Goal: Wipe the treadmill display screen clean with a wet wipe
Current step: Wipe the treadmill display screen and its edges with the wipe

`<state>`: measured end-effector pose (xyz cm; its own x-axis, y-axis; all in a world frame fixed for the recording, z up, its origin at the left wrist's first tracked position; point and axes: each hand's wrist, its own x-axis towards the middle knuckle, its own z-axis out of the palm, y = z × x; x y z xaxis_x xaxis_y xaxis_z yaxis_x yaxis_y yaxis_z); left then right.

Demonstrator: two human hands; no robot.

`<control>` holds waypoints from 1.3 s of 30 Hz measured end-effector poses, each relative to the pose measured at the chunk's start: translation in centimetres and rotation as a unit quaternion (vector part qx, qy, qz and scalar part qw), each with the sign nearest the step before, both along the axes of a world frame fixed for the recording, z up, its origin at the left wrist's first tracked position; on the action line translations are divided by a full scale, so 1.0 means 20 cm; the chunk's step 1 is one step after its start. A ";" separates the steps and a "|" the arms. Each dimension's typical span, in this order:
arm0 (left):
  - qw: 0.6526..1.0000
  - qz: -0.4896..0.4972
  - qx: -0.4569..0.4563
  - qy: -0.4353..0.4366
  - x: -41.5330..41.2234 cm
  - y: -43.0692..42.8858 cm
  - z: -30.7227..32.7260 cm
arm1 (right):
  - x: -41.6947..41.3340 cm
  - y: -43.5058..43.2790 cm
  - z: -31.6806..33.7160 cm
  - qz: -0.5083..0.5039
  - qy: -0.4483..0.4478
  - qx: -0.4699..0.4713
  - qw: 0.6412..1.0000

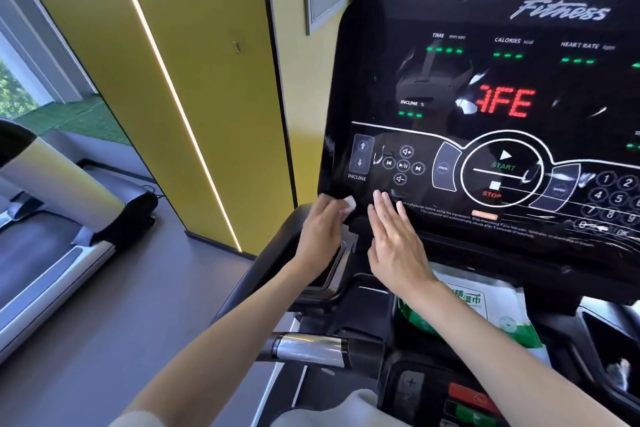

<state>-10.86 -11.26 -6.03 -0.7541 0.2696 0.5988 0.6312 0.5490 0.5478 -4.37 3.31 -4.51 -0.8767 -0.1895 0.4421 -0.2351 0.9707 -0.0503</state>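
The black treadmill display screen [485, 107] fills the upper right, lit with red letters and green dashes, and streaks show at its lower right. My left hand [320, 234] holds a small white wet wipe [348, 206] against the screen's lower left corner, below the INCLINE buttons. My right hand [393, 243] lies flat with fingers together, fingertips on the screen's bottom edge beside the wipe, holding nothing.
A green and white wet wipe pack [498, 315] lies in the console tray under my right forearm. A chrome handlebar [311, 348] crosses below. Left stand a yellow pillar [194, 97] and another treadmill [52, 218].
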 end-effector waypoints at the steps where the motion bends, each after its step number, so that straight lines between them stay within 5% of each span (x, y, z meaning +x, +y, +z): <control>1: 0.999 0.032 0.032 -0.007 -0.04 0.01 0.04 | 0.00 0.00 0.00 -0.001 0.001 0.000 1.000; 6: 0.987 0.118 0.107 0.006 -0.23 0.06 0.29 | 0.00 0.00 0.00 -0.013 0.005 0.036 0.999; 13: 0.987 0.124 0.102 -0.015 -0.08 0.05 0.04 | 0.00 0.01 0.01 -0.008 0.015 0.030 0.999; 33: 0.938 0.185 0.293 -0.008 -0.60 0.50 1.23 | -0.35 0.38 0.89 -0.124 0.148 0.082 0.978; 39: 0.985 0.057 0.124 0.110 -0.59 0.55 1.23 | -0.38 0.39 0.91 -0.136 0.130 0.104 0.977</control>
<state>-22.63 -0.33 18.53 -0.6162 0.0149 0.7874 0.6909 0.4903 0.5314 -12.01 11.07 13.69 -0.7701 -0.0752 0.6335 0.0543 0.9817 0.1826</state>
